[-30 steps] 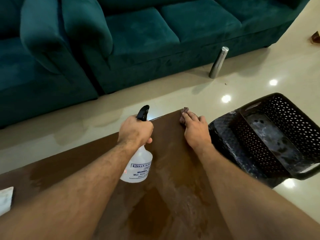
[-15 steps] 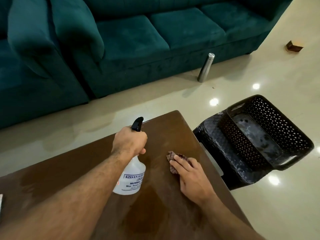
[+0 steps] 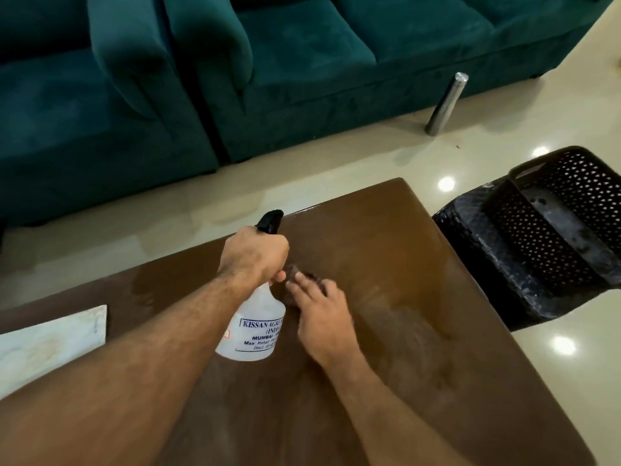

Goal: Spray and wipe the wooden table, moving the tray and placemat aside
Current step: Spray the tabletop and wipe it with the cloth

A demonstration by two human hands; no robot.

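Gripping a spray bottle (image 3: 252, 326) by the neck with the left hand (image 3: 254, 255), fingers wrapped tight around it just under the black nozzle (image 3: 269, 222). Holding the bottle tilted above the wooden table (image 3: 386, 264); whether its base is touching the wood cannot be told. Showing a white label in blue print, partly readable: "KISSAN AGR…", "(INDI…", "MUMBAI", "Max Retail…", with the rest cut off by the curve of the bottle. Looking clear and see-through, though the liquid level inside cannot be made out.

Pressing flat with the right hand (image 3: 322, 312) on a small dark reddish cloth (image 3: 304, 279), fingers spread and lying on top of it rather than curled, the cloth mostly hidden underneath and blurred. Sitting just right of the bottle, near the middle of the table, with wet streaks gleaming on the wood beside it.

Lying at the left edge of the table, a pale placemat (image 3: 50, 344), only partly in view. Resting off the table's right side, a black perforated tray (image 3: 554, 227) on a dark marbled stool (image 3: 477, 260). Standing on the floor by a teal sofa (image 3: 302, 62), a steel flask (image 3: 446, 109).
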